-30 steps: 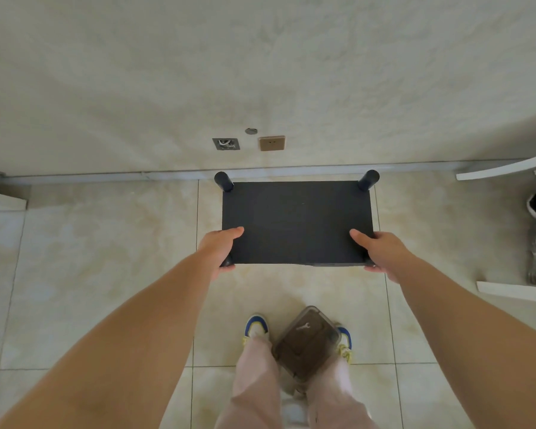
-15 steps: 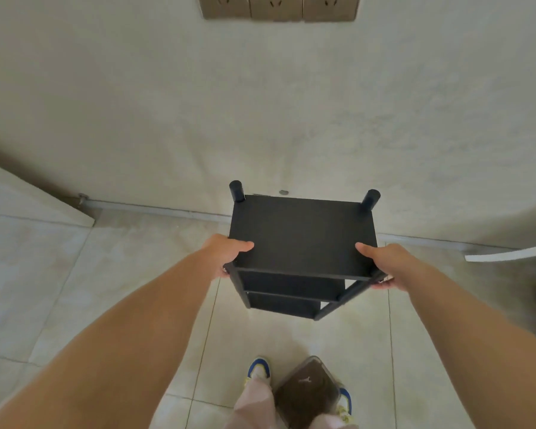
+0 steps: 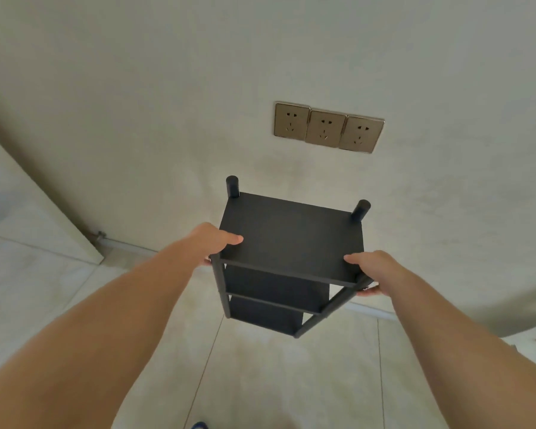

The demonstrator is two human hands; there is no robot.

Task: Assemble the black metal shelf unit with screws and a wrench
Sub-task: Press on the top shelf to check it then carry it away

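The black metal shelf unit [image 3: 291, 239] hangs in front of me above the tiled floor, close to the wall. It has a top board, two lower boards and round posts at the corners. My left hand [image 3: 212, 243] grips its near left corner, thumb lying on the top board and fingers underneath. At the near right corner my right hand [image 3: 373, 269] holds the unit the same way. No screws or wrench are visible.
A row of three gold wall sockets [image 3: 327, 127] sits on the pale wall above the shelf. A white panel [image 3: 28, 212] leans at the left. Beige floor tiles [image 3: 276, 382] lie below, with the tip of a blue shoe [image 3: 199, 425] at the bottom edge.
Both hands have lifted the shelf unit higher along the wall, and my view has tilted up. The sockets are now in full view; the clear box and my legs have left the frame.
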